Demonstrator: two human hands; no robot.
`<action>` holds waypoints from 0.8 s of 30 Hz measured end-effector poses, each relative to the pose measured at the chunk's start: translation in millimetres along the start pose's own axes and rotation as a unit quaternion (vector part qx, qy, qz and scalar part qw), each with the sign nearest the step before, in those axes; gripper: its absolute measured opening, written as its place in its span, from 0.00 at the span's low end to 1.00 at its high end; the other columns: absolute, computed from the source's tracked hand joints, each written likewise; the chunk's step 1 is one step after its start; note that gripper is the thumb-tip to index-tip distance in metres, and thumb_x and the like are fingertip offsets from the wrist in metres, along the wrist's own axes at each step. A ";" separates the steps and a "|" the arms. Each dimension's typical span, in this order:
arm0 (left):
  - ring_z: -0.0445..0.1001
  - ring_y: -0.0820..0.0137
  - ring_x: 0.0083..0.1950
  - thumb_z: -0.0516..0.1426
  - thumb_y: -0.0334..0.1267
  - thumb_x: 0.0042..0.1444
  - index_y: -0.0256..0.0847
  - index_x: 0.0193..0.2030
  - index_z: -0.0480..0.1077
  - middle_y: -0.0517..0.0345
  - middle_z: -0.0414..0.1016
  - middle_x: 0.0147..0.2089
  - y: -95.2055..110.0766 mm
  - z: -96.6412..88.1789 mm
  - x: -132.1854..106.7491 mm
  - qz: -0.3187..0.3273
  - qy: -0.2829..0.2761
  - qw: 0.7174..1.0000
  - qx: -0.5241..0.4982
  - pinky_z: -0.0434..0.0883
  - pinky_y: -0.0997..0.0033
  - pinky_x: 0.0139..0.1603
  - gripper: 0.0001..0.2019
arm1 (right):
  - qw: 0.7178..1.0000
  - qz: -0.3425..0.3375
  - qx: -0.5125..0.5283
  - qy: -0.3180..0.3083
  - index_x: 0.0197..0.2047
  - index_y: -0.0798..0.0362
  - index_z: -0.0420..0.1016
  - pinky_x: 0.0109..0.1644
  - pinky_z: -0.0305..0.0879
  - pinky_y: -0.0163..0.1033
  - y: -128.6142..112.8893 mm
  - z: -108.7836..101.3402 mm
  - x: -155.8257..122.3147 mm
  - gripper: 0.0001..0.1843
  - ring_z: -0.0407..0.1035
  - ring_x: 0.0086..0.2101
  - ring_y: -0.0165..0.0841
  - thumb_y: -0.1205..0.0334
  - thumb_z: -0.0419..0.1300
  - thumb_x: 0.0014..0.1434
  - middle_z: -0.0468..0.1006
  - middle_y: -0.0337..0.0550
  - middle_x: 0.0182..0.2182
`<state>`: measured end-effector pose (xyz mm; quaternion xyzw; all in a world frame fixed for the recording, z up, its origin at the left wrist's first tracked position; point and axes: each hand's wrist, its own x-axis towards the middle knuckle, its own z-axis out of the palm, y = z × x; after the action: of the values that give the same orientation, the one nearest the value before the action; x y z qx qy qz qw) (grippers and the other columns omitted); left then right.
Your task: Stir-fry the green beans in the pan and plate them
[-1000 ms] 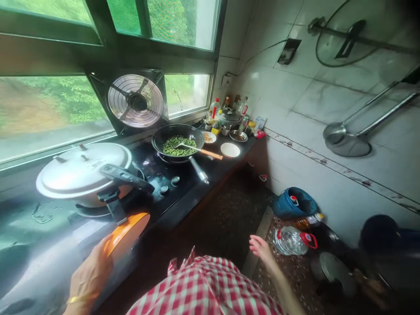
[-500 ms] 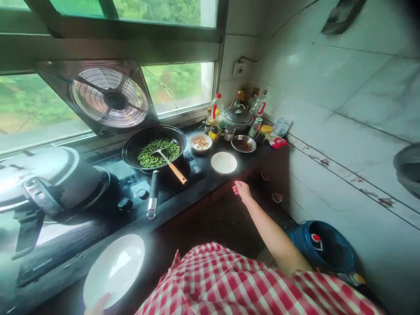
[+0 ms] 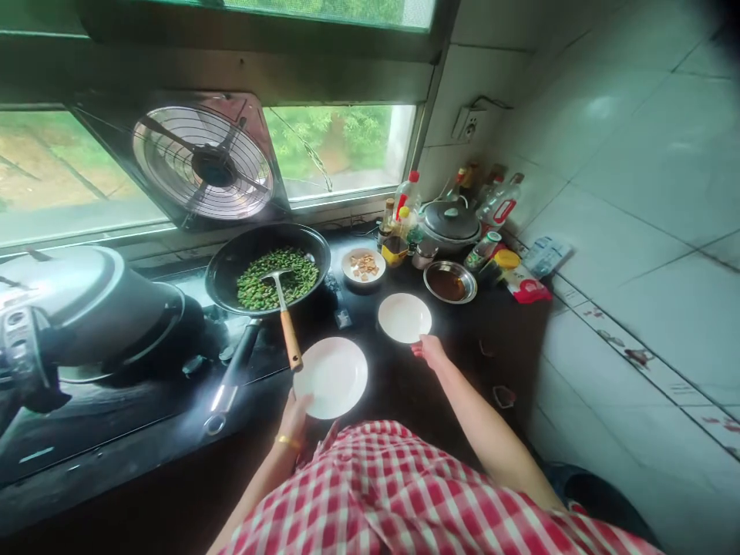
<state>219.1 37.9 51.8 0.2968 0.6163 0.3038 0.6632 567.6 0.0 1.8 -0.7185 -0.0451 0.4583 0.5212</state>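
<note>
**Plates at the stove.** The left hand (image 3: 294,420) is gripping a white plate (image 3: 332,375) by its near rim, fingers closed under it and thumb on top. The plate is sitting low over the front of the dark surface (image 3: 398,381), just right of the spatula (image 3: 289,339) handle. The right hand (image 3: 428,351) is reaching to a small plate (image 3: 405,317) farther back, fingers loosely extended and holding nothing; whether the tips are touching its rim is hard to tell.

Since the plate is being held by one edge only, keeping it level with the thumb pressing firmly is probably serving best.

The wok (image 3: 225,266) of green beans (image 3: 254,289) is standing just to the left. Its long handle (image 3: 234,378) and the spatula handle are both jutting toward the plate, crowding that side. A bowl (image 3: 363,266), a metal dish (image 3: 449,282), a lidded pot (image 3: 451,222) and bottles (image 3: 406,193) are standing behind. A cooker (image 3: 86,308) is sitting far left, below the fan (image 3: 203,163).
</note>
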 end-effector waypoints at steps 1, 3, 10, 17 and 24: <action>0.62 0.75 0.17 0.57 0.32 0.45 0.36 0.55 0.61 0.63 0.64 0.24 3.4 14.4 7.0 0.006 -0.011 1.000 0.004 0.58 0.77 0.14 0.27 | 1.000 0.005 -0.009 0.005 0.40 0.59 0.71 0.23 0.65 0.30 -3.4 -8.9 0.5 0.11 0.67 0.22 0.23 0.58 0.55 0.65 0.74 0.38 0.27; 0.63 0.75 0.18 0.56 0.31 0.46 0.37 0.54 0.61 0.62 0.64 0.26 8.4 41.4 19.2 0.009 -0.027 1.000 0.009 0.60 0.77 0.15 0.26 | 0.999 0.016 -0.028 0.020 0.35 0.60 0.70 0.19 0.62 0.28 -12.0 -28.5 2.6 0.09 0.65 0.18 0.23 0.64 0.54 0.64 0.72 0.38 0.21; 0.70 0.73 0.28 0.54 0.32 0.53 0.41 0.54 0.59 0.55 0.68 0.38 1.1 115.9 42.0 -0.022 -0.020 1.000 0.005 0.72 0.73 0.25 0.21 | 0.997 0.029 -0.072 -0.024 0.28 0.58 0.67 0.19 0.62 0.28 -42.4 -84.4 24.9 0.09 0.66 0.17 0.25 0.69 0.53 0.61 0.74 0.43 0.18; 0.73 0.72 0.31 0.53 0.32 0.55 0.39 0.54 0.60 0.48 0.71 0.45 -25.8 162.3 52.8 -0.004 0.067 0.998 -0.019 0.73 0.73 0.26 0.19 | 0.969 0.052 -0.211 -0.117 0.32 0.58 0.71 0.16 0.57 0.29 -60.2 -127.2 23.6 0.12 0.65 0.16 0.26 0.57 0.58 0.59 0.76 0.45 0.21; 0.75 0.64 0.38 0.55 0.41 0.57 0.38 0.60 0.60 0.41 0.71 0.51 -26.7 183.3 68.5 0.012 0.123 0.992 -0.018 0.73 0.72 0.26 0.24 | 0.868 -0.175 -0.389 -0.254 0.41 0.56 0.77 0.22 0.64 0.34 -144.9 -93.0 9.2 0.21 0.70 0.21 0.31 0.47 0.57 0.56 0.78 0.44 0.25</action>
<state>406.8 70.0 -0.6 0.2522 0.6837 0.3569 0.5844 698.4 4.8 114.1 -0.7025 -0.4753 0.4715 0.2415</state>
